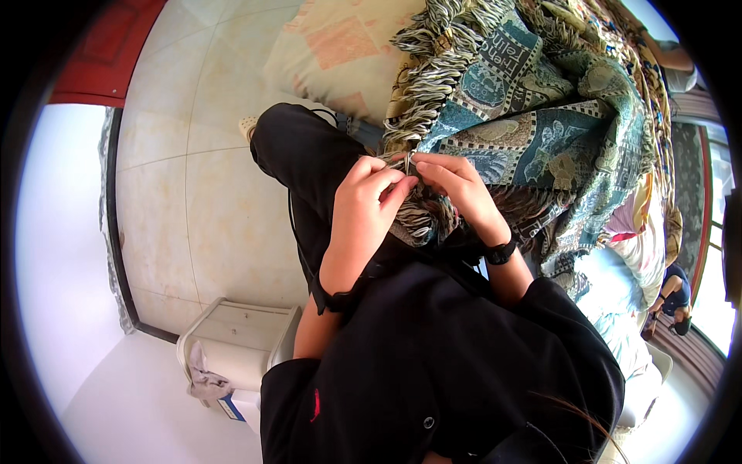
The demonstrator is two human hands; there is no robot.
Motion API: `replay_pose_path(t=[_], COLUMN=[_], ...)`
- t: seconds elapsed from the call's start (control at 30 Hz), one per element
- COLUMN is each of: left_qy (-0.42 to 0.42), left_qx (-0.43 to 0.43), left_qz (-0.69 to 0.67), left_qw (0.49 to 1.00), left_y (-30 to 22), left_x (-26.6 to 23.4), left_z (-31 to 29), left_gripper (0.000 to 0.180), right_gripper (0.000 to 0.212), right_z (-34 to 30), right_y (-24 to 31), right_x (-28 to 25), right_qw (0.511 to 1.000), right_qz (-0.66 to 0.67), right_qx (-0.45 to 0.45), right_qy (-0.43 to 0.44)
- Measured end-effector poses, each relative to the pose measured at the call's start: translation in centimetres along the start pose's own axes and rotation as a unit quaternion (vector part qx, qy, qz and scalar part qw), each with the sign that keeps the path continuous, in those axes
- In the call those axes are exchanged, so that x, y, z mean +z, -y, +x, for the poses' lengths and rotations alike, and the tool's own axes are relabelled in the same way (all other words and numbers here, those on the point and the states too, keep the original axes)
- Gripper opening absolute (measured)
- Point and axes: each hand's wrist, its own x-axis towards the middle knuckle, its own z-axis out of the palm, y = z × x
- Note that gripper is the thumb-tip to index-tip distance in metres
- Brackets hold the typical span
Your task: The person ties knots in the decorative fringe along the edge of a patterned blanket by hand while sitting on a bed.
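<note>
A woven blanket in teal, grey and cream, with long twisted fringe along its edge, is spread over the bed and reaches my lap. My left hand pinches strands of that fringe between thumb and fingers. Close beside it, my right hand also has its fingertips closed on fringe strands at the blanket's edge. The two sets of fingertips almost meet. Which strand each one grips is too small to make out. More fringe bunches below the hands, over my dark trousers.
A pale patterned cloth hangs at the bed's edge. Tiled floor lies to the left, with a red door beyond. A cream bedside cabinet stands at lower left. Another person is by the window at far right.
</note>
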Motion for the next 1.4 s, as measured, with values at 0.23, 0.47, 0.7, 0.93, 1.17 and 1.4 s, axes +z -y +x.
replay_pose_path(t=[0.23,0.47,0.7,0.93,1.17,1.4], left_qy=[0.000,0.031,0.002,0.024,0.009,0.015], left_qx=[0.059,0.076,0.016,0.003,-0.041,-0.088], left_qz=[0.075,0.038,-0.068,-0.050,-0.069,-0.147], left_qw=[0.995,0.996,0.998,0.998,0.997,0.985], left_y=[-0.2,-0.1,0.9,0.6,0.6,1.0], left_x=[0.1,0.0,1.6,1.8,1.9,2.3], left_z=[-0.1,0.2,0.5,0.7,0.8,0.7], left_gripper=[0.013,0.029,0.031,0.019,0.011,0.008], right_gripper=[0.022,0.015,0.015,0.015,0.018,0.018], right_z=[1.1,0.2,-0.3,-0.7,-0.4,-0.6], right_y=[-1.7,-0.5,-0.1,-0.3,-0.4,-0.3], right_x=[0.3,0.7,-0.1,-0.7,-0.8,-0.4], right_qw=[0.993,0.971,0.931,0.884,0.801,0.802], right_qz=[-0.086,-0.182,-0.268,-0.358,-0.430,-0.451], right_qx=[-0.083,-0.130,-0.206,-0.258,-0.376,-0.350], right_qy=[-0.005,-0.083,-0.139,-0.156,-0.178,-0.178])
